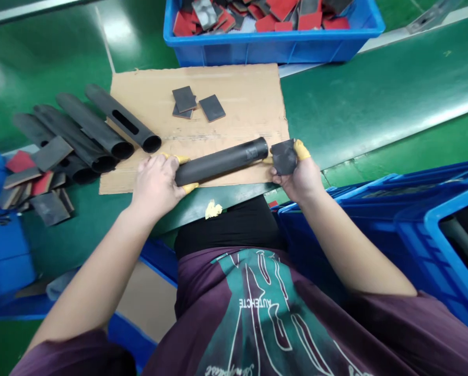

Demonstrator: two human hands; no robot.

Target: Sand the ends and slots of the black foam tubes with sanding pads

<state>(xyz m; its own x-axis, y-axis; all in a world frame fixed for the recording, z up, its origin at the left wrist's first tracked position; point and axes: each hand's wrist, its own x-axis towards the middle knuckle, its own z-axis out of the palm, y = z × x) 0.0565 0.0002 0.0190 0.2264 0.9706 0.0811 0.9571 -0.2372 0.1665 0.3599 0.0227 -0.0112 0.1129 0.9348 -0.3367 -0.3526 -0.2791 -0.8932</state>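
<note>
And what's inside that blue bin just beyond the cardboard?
The blue bin holds a jumble of flat pieces, some red, some dark. The top ones cover whatever lies deeper, and the picture's upper edge cuts off the far side.

Tube in middle, bin at back

Cardboard lay on bench; bin stood behind it, bin pads inside. Three loose pads lay on cardboard, behind tube. Left hand was around tube's left end; right hand had held pad just beside its right end. Four spare tubes lay left, rightmost overlapping cardboard's left edge. Pad pile sat at their left front. Scrap lay at bench's front edge. Crates stood front right.
</note>
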